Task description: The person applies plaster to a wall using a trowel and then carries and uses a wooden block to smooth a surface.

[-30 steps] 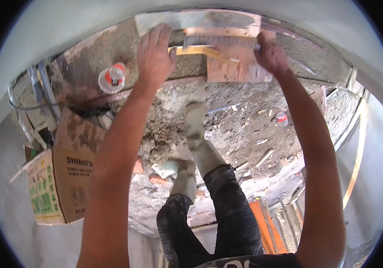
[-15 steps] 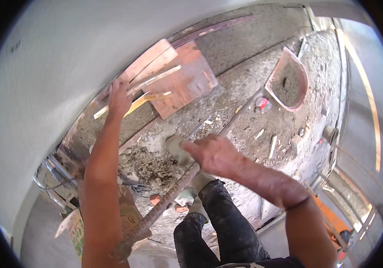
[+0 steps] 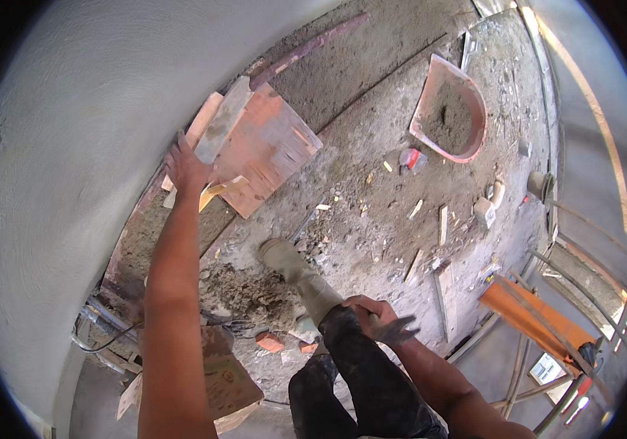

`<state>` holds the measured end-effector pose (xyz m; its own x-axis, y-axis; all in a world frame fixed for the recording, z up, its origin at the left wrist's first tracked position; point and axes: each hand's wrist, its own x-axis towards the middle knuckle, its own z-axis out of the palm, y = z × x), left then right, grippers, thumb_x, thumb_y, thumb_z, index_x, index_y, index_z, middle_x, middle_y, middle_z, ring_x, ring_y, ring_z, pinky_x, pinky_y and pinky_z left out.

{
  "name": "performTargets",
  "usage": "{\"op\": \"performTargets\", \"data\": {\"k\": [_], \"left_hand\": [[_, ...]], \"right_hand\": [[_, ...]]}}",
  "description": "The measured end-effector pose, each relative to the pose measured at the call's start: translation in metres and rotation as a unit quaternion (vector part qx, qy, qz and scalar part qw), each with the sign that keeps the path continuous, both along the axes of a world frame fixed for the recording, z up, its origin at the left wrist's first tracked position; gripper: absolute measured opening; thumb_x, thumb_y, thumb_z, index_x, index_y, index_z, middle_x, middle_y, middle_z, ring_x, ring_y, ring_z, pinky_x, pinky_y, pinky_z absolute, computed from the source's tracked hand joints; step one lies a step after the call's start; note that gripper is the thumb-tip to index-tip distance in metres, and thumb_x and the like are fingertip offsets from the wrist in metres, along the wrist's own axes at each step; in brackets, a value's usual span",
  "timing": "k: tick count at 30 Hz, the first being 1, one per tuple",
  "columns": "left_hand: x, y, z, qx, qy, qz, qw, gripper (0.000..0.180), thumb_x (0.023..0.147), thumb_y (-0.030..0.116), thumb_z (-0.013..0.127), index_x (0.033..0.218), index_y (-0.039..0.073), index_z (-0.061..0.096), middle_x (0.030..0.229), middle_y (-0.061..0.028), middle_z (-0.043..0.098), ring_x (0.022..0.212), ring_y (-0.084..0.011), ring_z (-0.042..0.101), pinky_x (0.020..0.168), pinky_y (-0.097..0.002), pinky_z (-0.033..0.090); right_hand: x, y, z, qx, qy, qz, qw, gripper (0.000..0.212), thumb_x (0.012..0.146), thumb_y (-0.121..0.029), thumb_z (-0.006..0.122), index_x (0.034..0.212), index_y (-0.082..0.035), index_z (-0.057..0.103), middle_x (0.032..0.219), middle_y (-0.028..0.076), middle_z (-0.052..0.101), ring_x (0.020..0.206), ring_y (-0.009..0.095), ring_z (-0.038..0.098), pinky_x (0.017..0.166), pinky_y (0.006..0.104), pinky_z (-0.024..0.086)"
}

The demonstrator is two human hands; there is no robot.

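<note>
My left hand reaches to the foot of the wall, fingers apart, resting on or just over narrow wooden boards. Beside it a grey-smeared board overlaps a broad reddish plywood sheet. A yellowish wood strip pokes out by my wrist. Low by my knee, my right hand is closed round a grey tool with a forked end. Most of the tool is hidden, so its kind is unclear.
A pink, D-shaped tub of mortar stands far right. Wet mortar is heaped near my boot. Brick pieces, wood scraps and a cardboard box lie near. At right are an orange sheet and poles.
The long pole that crossed in front of me in my right hand no longer shows. My right hand has dropped toward my knee. The loose strip across the plywood has gone from its place.
</note>
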<state>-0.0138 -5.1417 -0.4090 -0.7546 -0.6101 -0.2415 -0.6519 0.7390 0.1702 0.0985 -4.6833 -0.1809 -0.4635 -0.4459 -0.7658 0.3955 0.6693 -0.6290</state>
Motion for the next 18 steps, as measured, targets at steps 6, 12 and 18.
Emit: {"op": "performTargets", "data": {"k": [6,12,18], "left_hand": [[0.002,-0.023,0.017,0.021,-0.085,-0.012,0.996,0.094,0.062,0.033,0.088,0.141,0.011,0.041,0.123,-0.0157,0.059,0.120,-0.0359,0.053,0.100,-0.0490,0.041],[0.010,-0.030,0.054,0.215,-0.043,-0.012,0.976,0.087,0.062,0.025,0.090,0.137,0.005,0.049,0.116,-0.0182,0.066,0.111,-0.0338,0.062,0.095,-0.0432,0.047],[0.080,-0.001,0.019,0.223,-0.053,-0.140,0.963,0.078,0.061,0.013,0.089,0.131,0.004,0.057,0.113,-0.0139,0.064,0.113,-0.0309,0.059,0.102,-0.0394,0.045]], "right_hand": [[0.072,0.053,-0.046,0.046,0.106,-0.023,0.993,0.017,0.096,-0.003,0.054,0.109,-0.005,0.064,0.093,0.012,0.070,0.089,0.017,0.067,0.076,0.0317,0.052],[0.079,0.059,-0.046,0.081,0.078,-0.057,0.992,0.013,0.095,-0.003,0.055,0.100,-0.004,0.067,0.094,0.012,0.071,0.090,0.021,0.069,0.076,0.0333,0.052],[0.065,0.039,-0.045,0.012,0.033,-0.053,0.998,0.015,0.095,0.002,0.053,0.099,-0.003,0.067,0.089,0.012,0.070,0.081,0.016,0.067,0.071,0.0300,0.051]]}}
